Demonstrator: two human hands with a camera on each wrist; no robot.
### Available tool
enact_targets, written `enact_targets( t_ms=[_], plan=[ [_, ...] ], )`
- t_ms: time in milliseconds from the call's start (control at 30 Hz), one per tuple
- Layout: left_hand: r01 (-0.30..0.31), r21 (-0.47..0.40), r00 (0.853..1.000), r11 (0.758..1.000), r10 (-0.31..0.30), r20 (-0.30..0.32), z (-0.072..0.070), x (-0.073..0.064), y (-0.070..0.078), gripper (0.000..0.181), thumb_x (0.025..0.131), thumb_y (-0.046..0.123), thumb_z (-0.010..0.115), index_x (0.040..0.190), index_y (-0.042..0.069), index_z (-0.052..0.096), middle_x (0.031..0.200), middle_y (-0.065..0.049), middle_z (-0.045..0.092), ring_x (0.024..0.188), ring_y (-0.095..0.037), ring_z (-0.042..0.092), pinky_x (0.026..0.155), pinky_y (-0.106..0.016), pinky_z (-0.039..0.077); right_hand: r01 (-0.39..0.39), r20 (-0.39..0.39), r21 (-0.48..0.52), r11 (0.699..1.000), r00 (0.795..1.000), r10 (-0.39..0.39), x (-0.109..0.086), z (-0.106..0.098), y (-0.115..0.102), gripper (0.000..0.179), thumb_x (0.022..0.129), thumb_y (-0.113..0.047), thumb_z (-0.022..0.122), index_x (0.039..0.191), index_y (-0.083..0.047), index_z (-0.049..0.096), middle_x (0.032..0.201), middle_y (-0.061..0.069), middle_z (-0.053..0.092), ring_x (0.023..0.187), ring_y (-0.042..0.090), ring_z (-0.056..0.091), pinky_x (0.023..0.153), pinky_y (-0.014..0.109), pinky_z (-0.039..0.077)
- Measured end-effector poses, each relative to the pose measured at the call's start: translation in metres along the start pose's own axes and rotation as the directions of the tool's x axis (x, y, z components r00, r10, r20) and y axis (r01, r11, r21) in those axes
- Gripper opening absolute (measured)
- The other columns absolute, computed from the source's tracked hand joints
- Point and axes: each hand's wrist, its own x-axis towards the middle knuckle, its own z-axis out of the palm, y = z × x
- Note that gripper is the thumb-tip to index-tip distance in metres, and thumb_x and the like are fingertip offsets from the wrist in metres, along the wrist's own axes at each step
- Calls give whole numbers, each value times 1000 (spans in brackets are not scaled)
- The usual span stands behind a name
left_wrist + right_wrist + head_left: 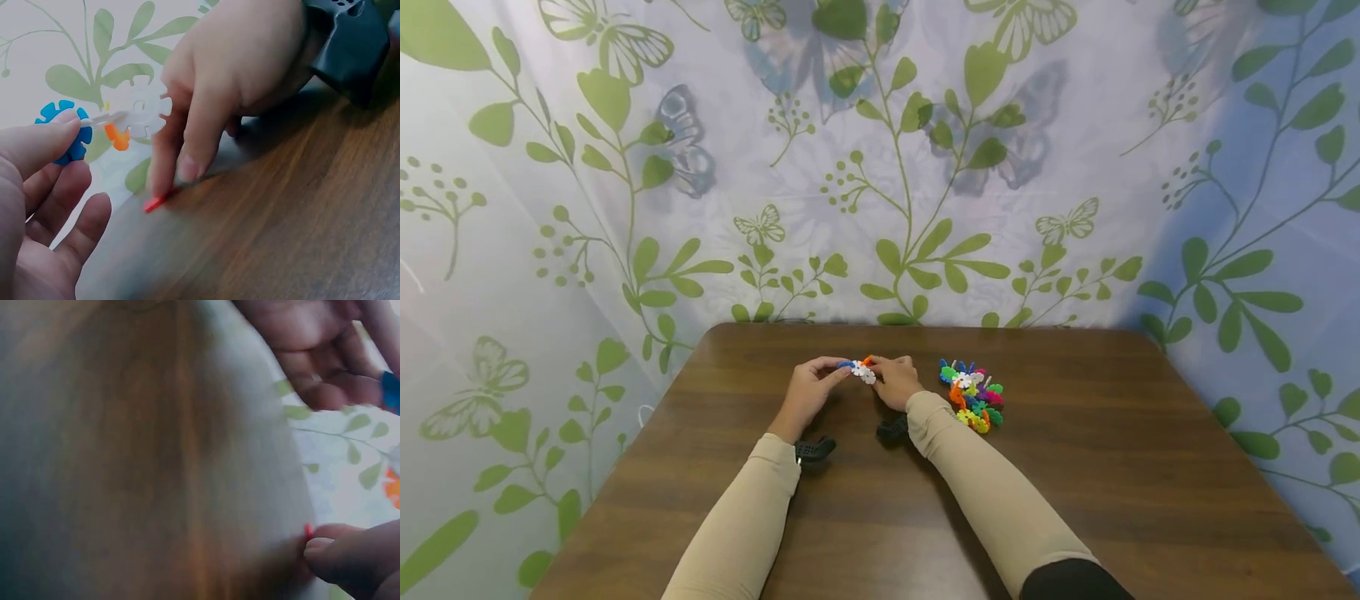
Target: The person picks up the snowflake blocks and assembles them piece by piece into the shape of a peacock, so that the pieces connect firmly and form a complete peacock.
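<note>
My left hand (808, 392) pinches a blue notched disc (80, 140) between thumb and fingers, above the table. Joined to this disc are white notched discs (145, 107) and an orange disc (117, 136), making a small chain of flower-shaped linking pieces. My right hand (895, 382) reaches down to the tabletop just right of the chain. Its thumb and index fingertips pinch a thin red piece (160, 201) near the table surface; in the right wrist view only a sliver of the red piece (308, 530) shows, so its full shape is hidden.
A pile of multicoloured notched discs (973, 396) lies on the brown wooden table (1075, 467), right of my right hand. Behind the table hangs a curtain (880, 167) printed with leaves and butterflies. Dark wrist-worn devices (815, 450) sit under both wrists.
</note>
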Motion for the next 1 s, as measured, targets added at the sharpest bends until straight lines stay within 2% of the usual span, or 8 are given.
enact_targets(
  t_ms=[100,167,333,500,633,767,900,1000],
  plan=[
    [12,17,1000,1000,-13,20,2,-2,2,22,98,17,79,112,-1,79,106,-15,74,89,-29,65,80,-48,56,38,-131,94,995,991,-25,-9,1,9,12,99,-13,77,108,-7,81,134,7,69,122,34,56,110,53,39],
    [20,24,999,1000,-20,30,3,-3,1,22,99,18,79,113,1,80,106,-12,75,91,-32,66,81,-47,56,52,-190,150,987,982,-23,-18,1,13,3,94,-11,83,95,-10,81,117,4,74,113,30,62,108,49,44],
    [0,40,1000,999,-1,26,2,-2,-2,21,97,16,80,113,3,80,103,-9,76,92,-27,67,78,-30,56,39,-220,280,959,975,25,-41,-6,12,16,89,-4,86,97,-12,76,100,2,67,92,23,65,88,43,56],
    [-33,67,999,997,31,32,0,-1,-1,20,95,14,82,112,3,80,99,-9,75,88,-23,66,76,-26,56,0,-269,403,915,956,119,-57,-11,6,16,90,-4,85,104,-6,79,104,7,68,88,23,68,81,39,59],
    [-34,122,996,992,23,88,4,-2,3,17,98,14,78,111,4,80,101,-6,76,93,-22,70,81,-29,56,23,-284,574,819,943,172,-62,-15,4,26,93,-9,83,116,0,78,115,10,72,95,26,71,85,39,60],
    [-59,167,984,984,28,178,10,-4,7,18,100,16,76,115,6,79,107,-3,76,94,-21,70,82,-32,57,106,-300,660,744,945,132,-66,-18,1,29,95,-8,80,122,2,77,125,11,71,105,27,71,92,37,57],
    [-114,194,964,974,61,258,13,-6,9,18,100,20,77,115,10,80,108,0,75,90,-20,71,77,-33,58,151,-303,687,710,949,91,-68,-18,-1,27,96,-7,79,122,1,77,127,11,70,109,28,70,93,33,57],
    [-157,200,955,967,97,279,14,-6,9,17,99,20,78,113,11,81,109,1,75,91,-19,71,78,-33,59,166,-299,704,690,951,76,-69,-18,-1,26,96,-7,79,121,1,77,128,12,70,109,29,70,91,31,57]
  ],
)
